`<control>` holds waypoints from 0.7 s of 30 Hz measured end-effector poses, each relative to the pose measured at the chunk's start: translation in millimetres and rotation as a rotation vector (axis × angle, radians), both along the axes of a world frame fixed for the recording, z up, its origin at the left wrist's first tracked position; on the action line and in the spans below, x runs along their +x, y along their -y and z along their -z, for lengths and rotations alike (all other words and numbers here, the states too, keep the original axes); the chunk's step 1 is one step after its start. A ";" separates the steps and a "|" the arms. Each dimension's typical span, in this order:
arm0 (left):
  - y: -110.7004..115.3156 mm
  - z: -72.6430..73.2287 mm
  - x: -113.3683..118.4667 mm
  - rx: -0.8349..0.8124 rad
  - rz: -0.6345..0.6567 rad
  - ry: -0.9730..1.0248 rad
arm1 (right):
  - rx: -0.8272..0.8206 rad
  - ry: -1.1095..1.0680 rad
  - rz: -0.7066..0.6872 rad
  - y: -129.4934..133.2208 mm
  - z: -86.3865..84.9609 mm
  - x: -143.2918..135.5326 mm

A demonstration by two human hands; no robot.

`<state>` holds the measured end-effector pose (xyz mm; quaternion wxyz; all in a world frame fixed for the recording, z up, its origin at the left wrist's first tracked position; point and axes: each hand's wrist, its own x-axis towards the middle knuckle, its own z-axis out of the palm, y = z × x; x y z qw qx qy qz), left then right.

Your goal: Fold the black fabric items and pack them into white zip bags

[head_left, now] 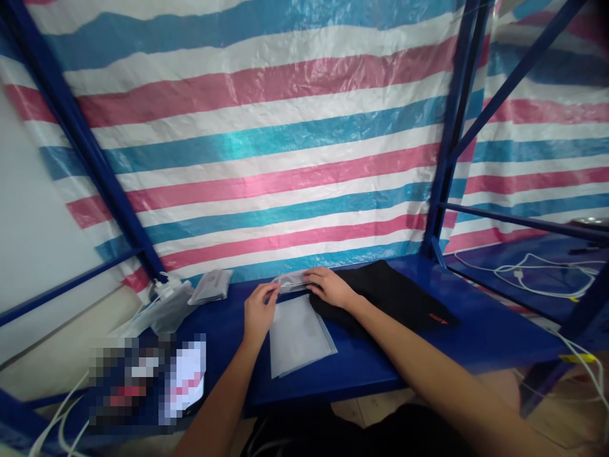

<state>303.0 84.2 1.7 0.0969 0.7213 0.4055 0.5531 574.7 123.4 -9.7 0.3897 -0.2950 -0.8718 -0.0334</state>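
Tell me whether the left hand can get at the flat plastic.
Probably yes: the flat plastic lies close by the left hand, its front uncovered, though that hand is on the packet.

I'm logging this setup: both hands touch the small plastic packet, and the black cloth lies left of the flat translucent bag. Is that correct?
Not quite: the head view shows the black cloth right of the flat translucent bag. The left hand and right hand do touch the small plastic packet.
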 end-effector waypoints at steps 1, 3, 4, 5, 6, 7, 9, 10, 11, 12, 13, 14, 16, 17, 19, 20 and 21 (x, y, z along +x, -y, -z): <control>0.3 -0.5 1.0 0.000 0.012 -0.007 | -0.003 -0.011 0.012 -0.1 -0.2 0.2; 0.5 -1.9 2.9 -0.002 0.026 -0.020 | -0.020 -0.031 0.042 1.0 -1.2 0.6; 0.6 -2.5 3.7 -0.004 0.027 -0.026 | -0.030 -0.039 0.059 1.9 -1.8 0.8; 1.1 -3.0 4.3 -0.006 0.024 -0.032 | -0.036 -0.044 0.076 3.0 -2.4 0.8; 2.1 -3.1 4.8 -0.008 0.017 -0.039 | -0.039 -0.042 0.088 4.1 -2.9 0.7; 4.1 -2.8 5.1 -0.011 0.008 -0.048 | -0.039 -0.038 0.096 5.0 -3.1 0.4; 12.2 -1.3 4.9 -0.021 -0.013 -0.076 | -0.034 -0.028 0.100 6.4 -2.9 -0.3; 18.5 -0.6 4.1 -0.027 -0.031 -0.107 | -0.030 -0.026 0.097 6.9 -2.6 -0.7; 26.2 -0.4 2.5 -0.032 -0.056 -0.150 | -0.026 -0.024 0.094 7.2 -2.2 -1.1; 35.0 -1.2 -0.3 -0.036 -0.089 -0.200 | -0.024 -0.025 0.091 7.4 -1.8 -1.4; 44.2 -3.3 -4.8 -0.039 -0.129 -0.254 | -0.024 -0.026 0.090 7.6 -1.5 -1.6; 53.5 -7.0 -11.5 -0.039 -0.173 -0.306 | -0.026 -0.029 0.089 7.8 -1.2 -1.7; 70.5 -18.5 -34.0 -0.037 -0.262 -0.378 | -0.034 -0.035 0.086 8.1 -1.0 -1.6; 77.8 -25.5 -50.6 -0.033 -0.308 -0.406 | -0.040 -0.035 0.080 8.2 -0.9 -1.5; 89.4 -38.5 -94.4 -0.040 -0.426 -0.466 | -0.045 -0.034 0.066 8.2 -0.5 -0.9; 93.9 -43.0 -120.3 -0.046 -0.508 -0.510 | -0.045 -0.031 0.060 8.2 -0.2 -0.6; 97.5 -45.3 -147.7 -0.074 -0.606 -0.565 | -0.045 -0.029 0.055 8.1 0.1 -0.4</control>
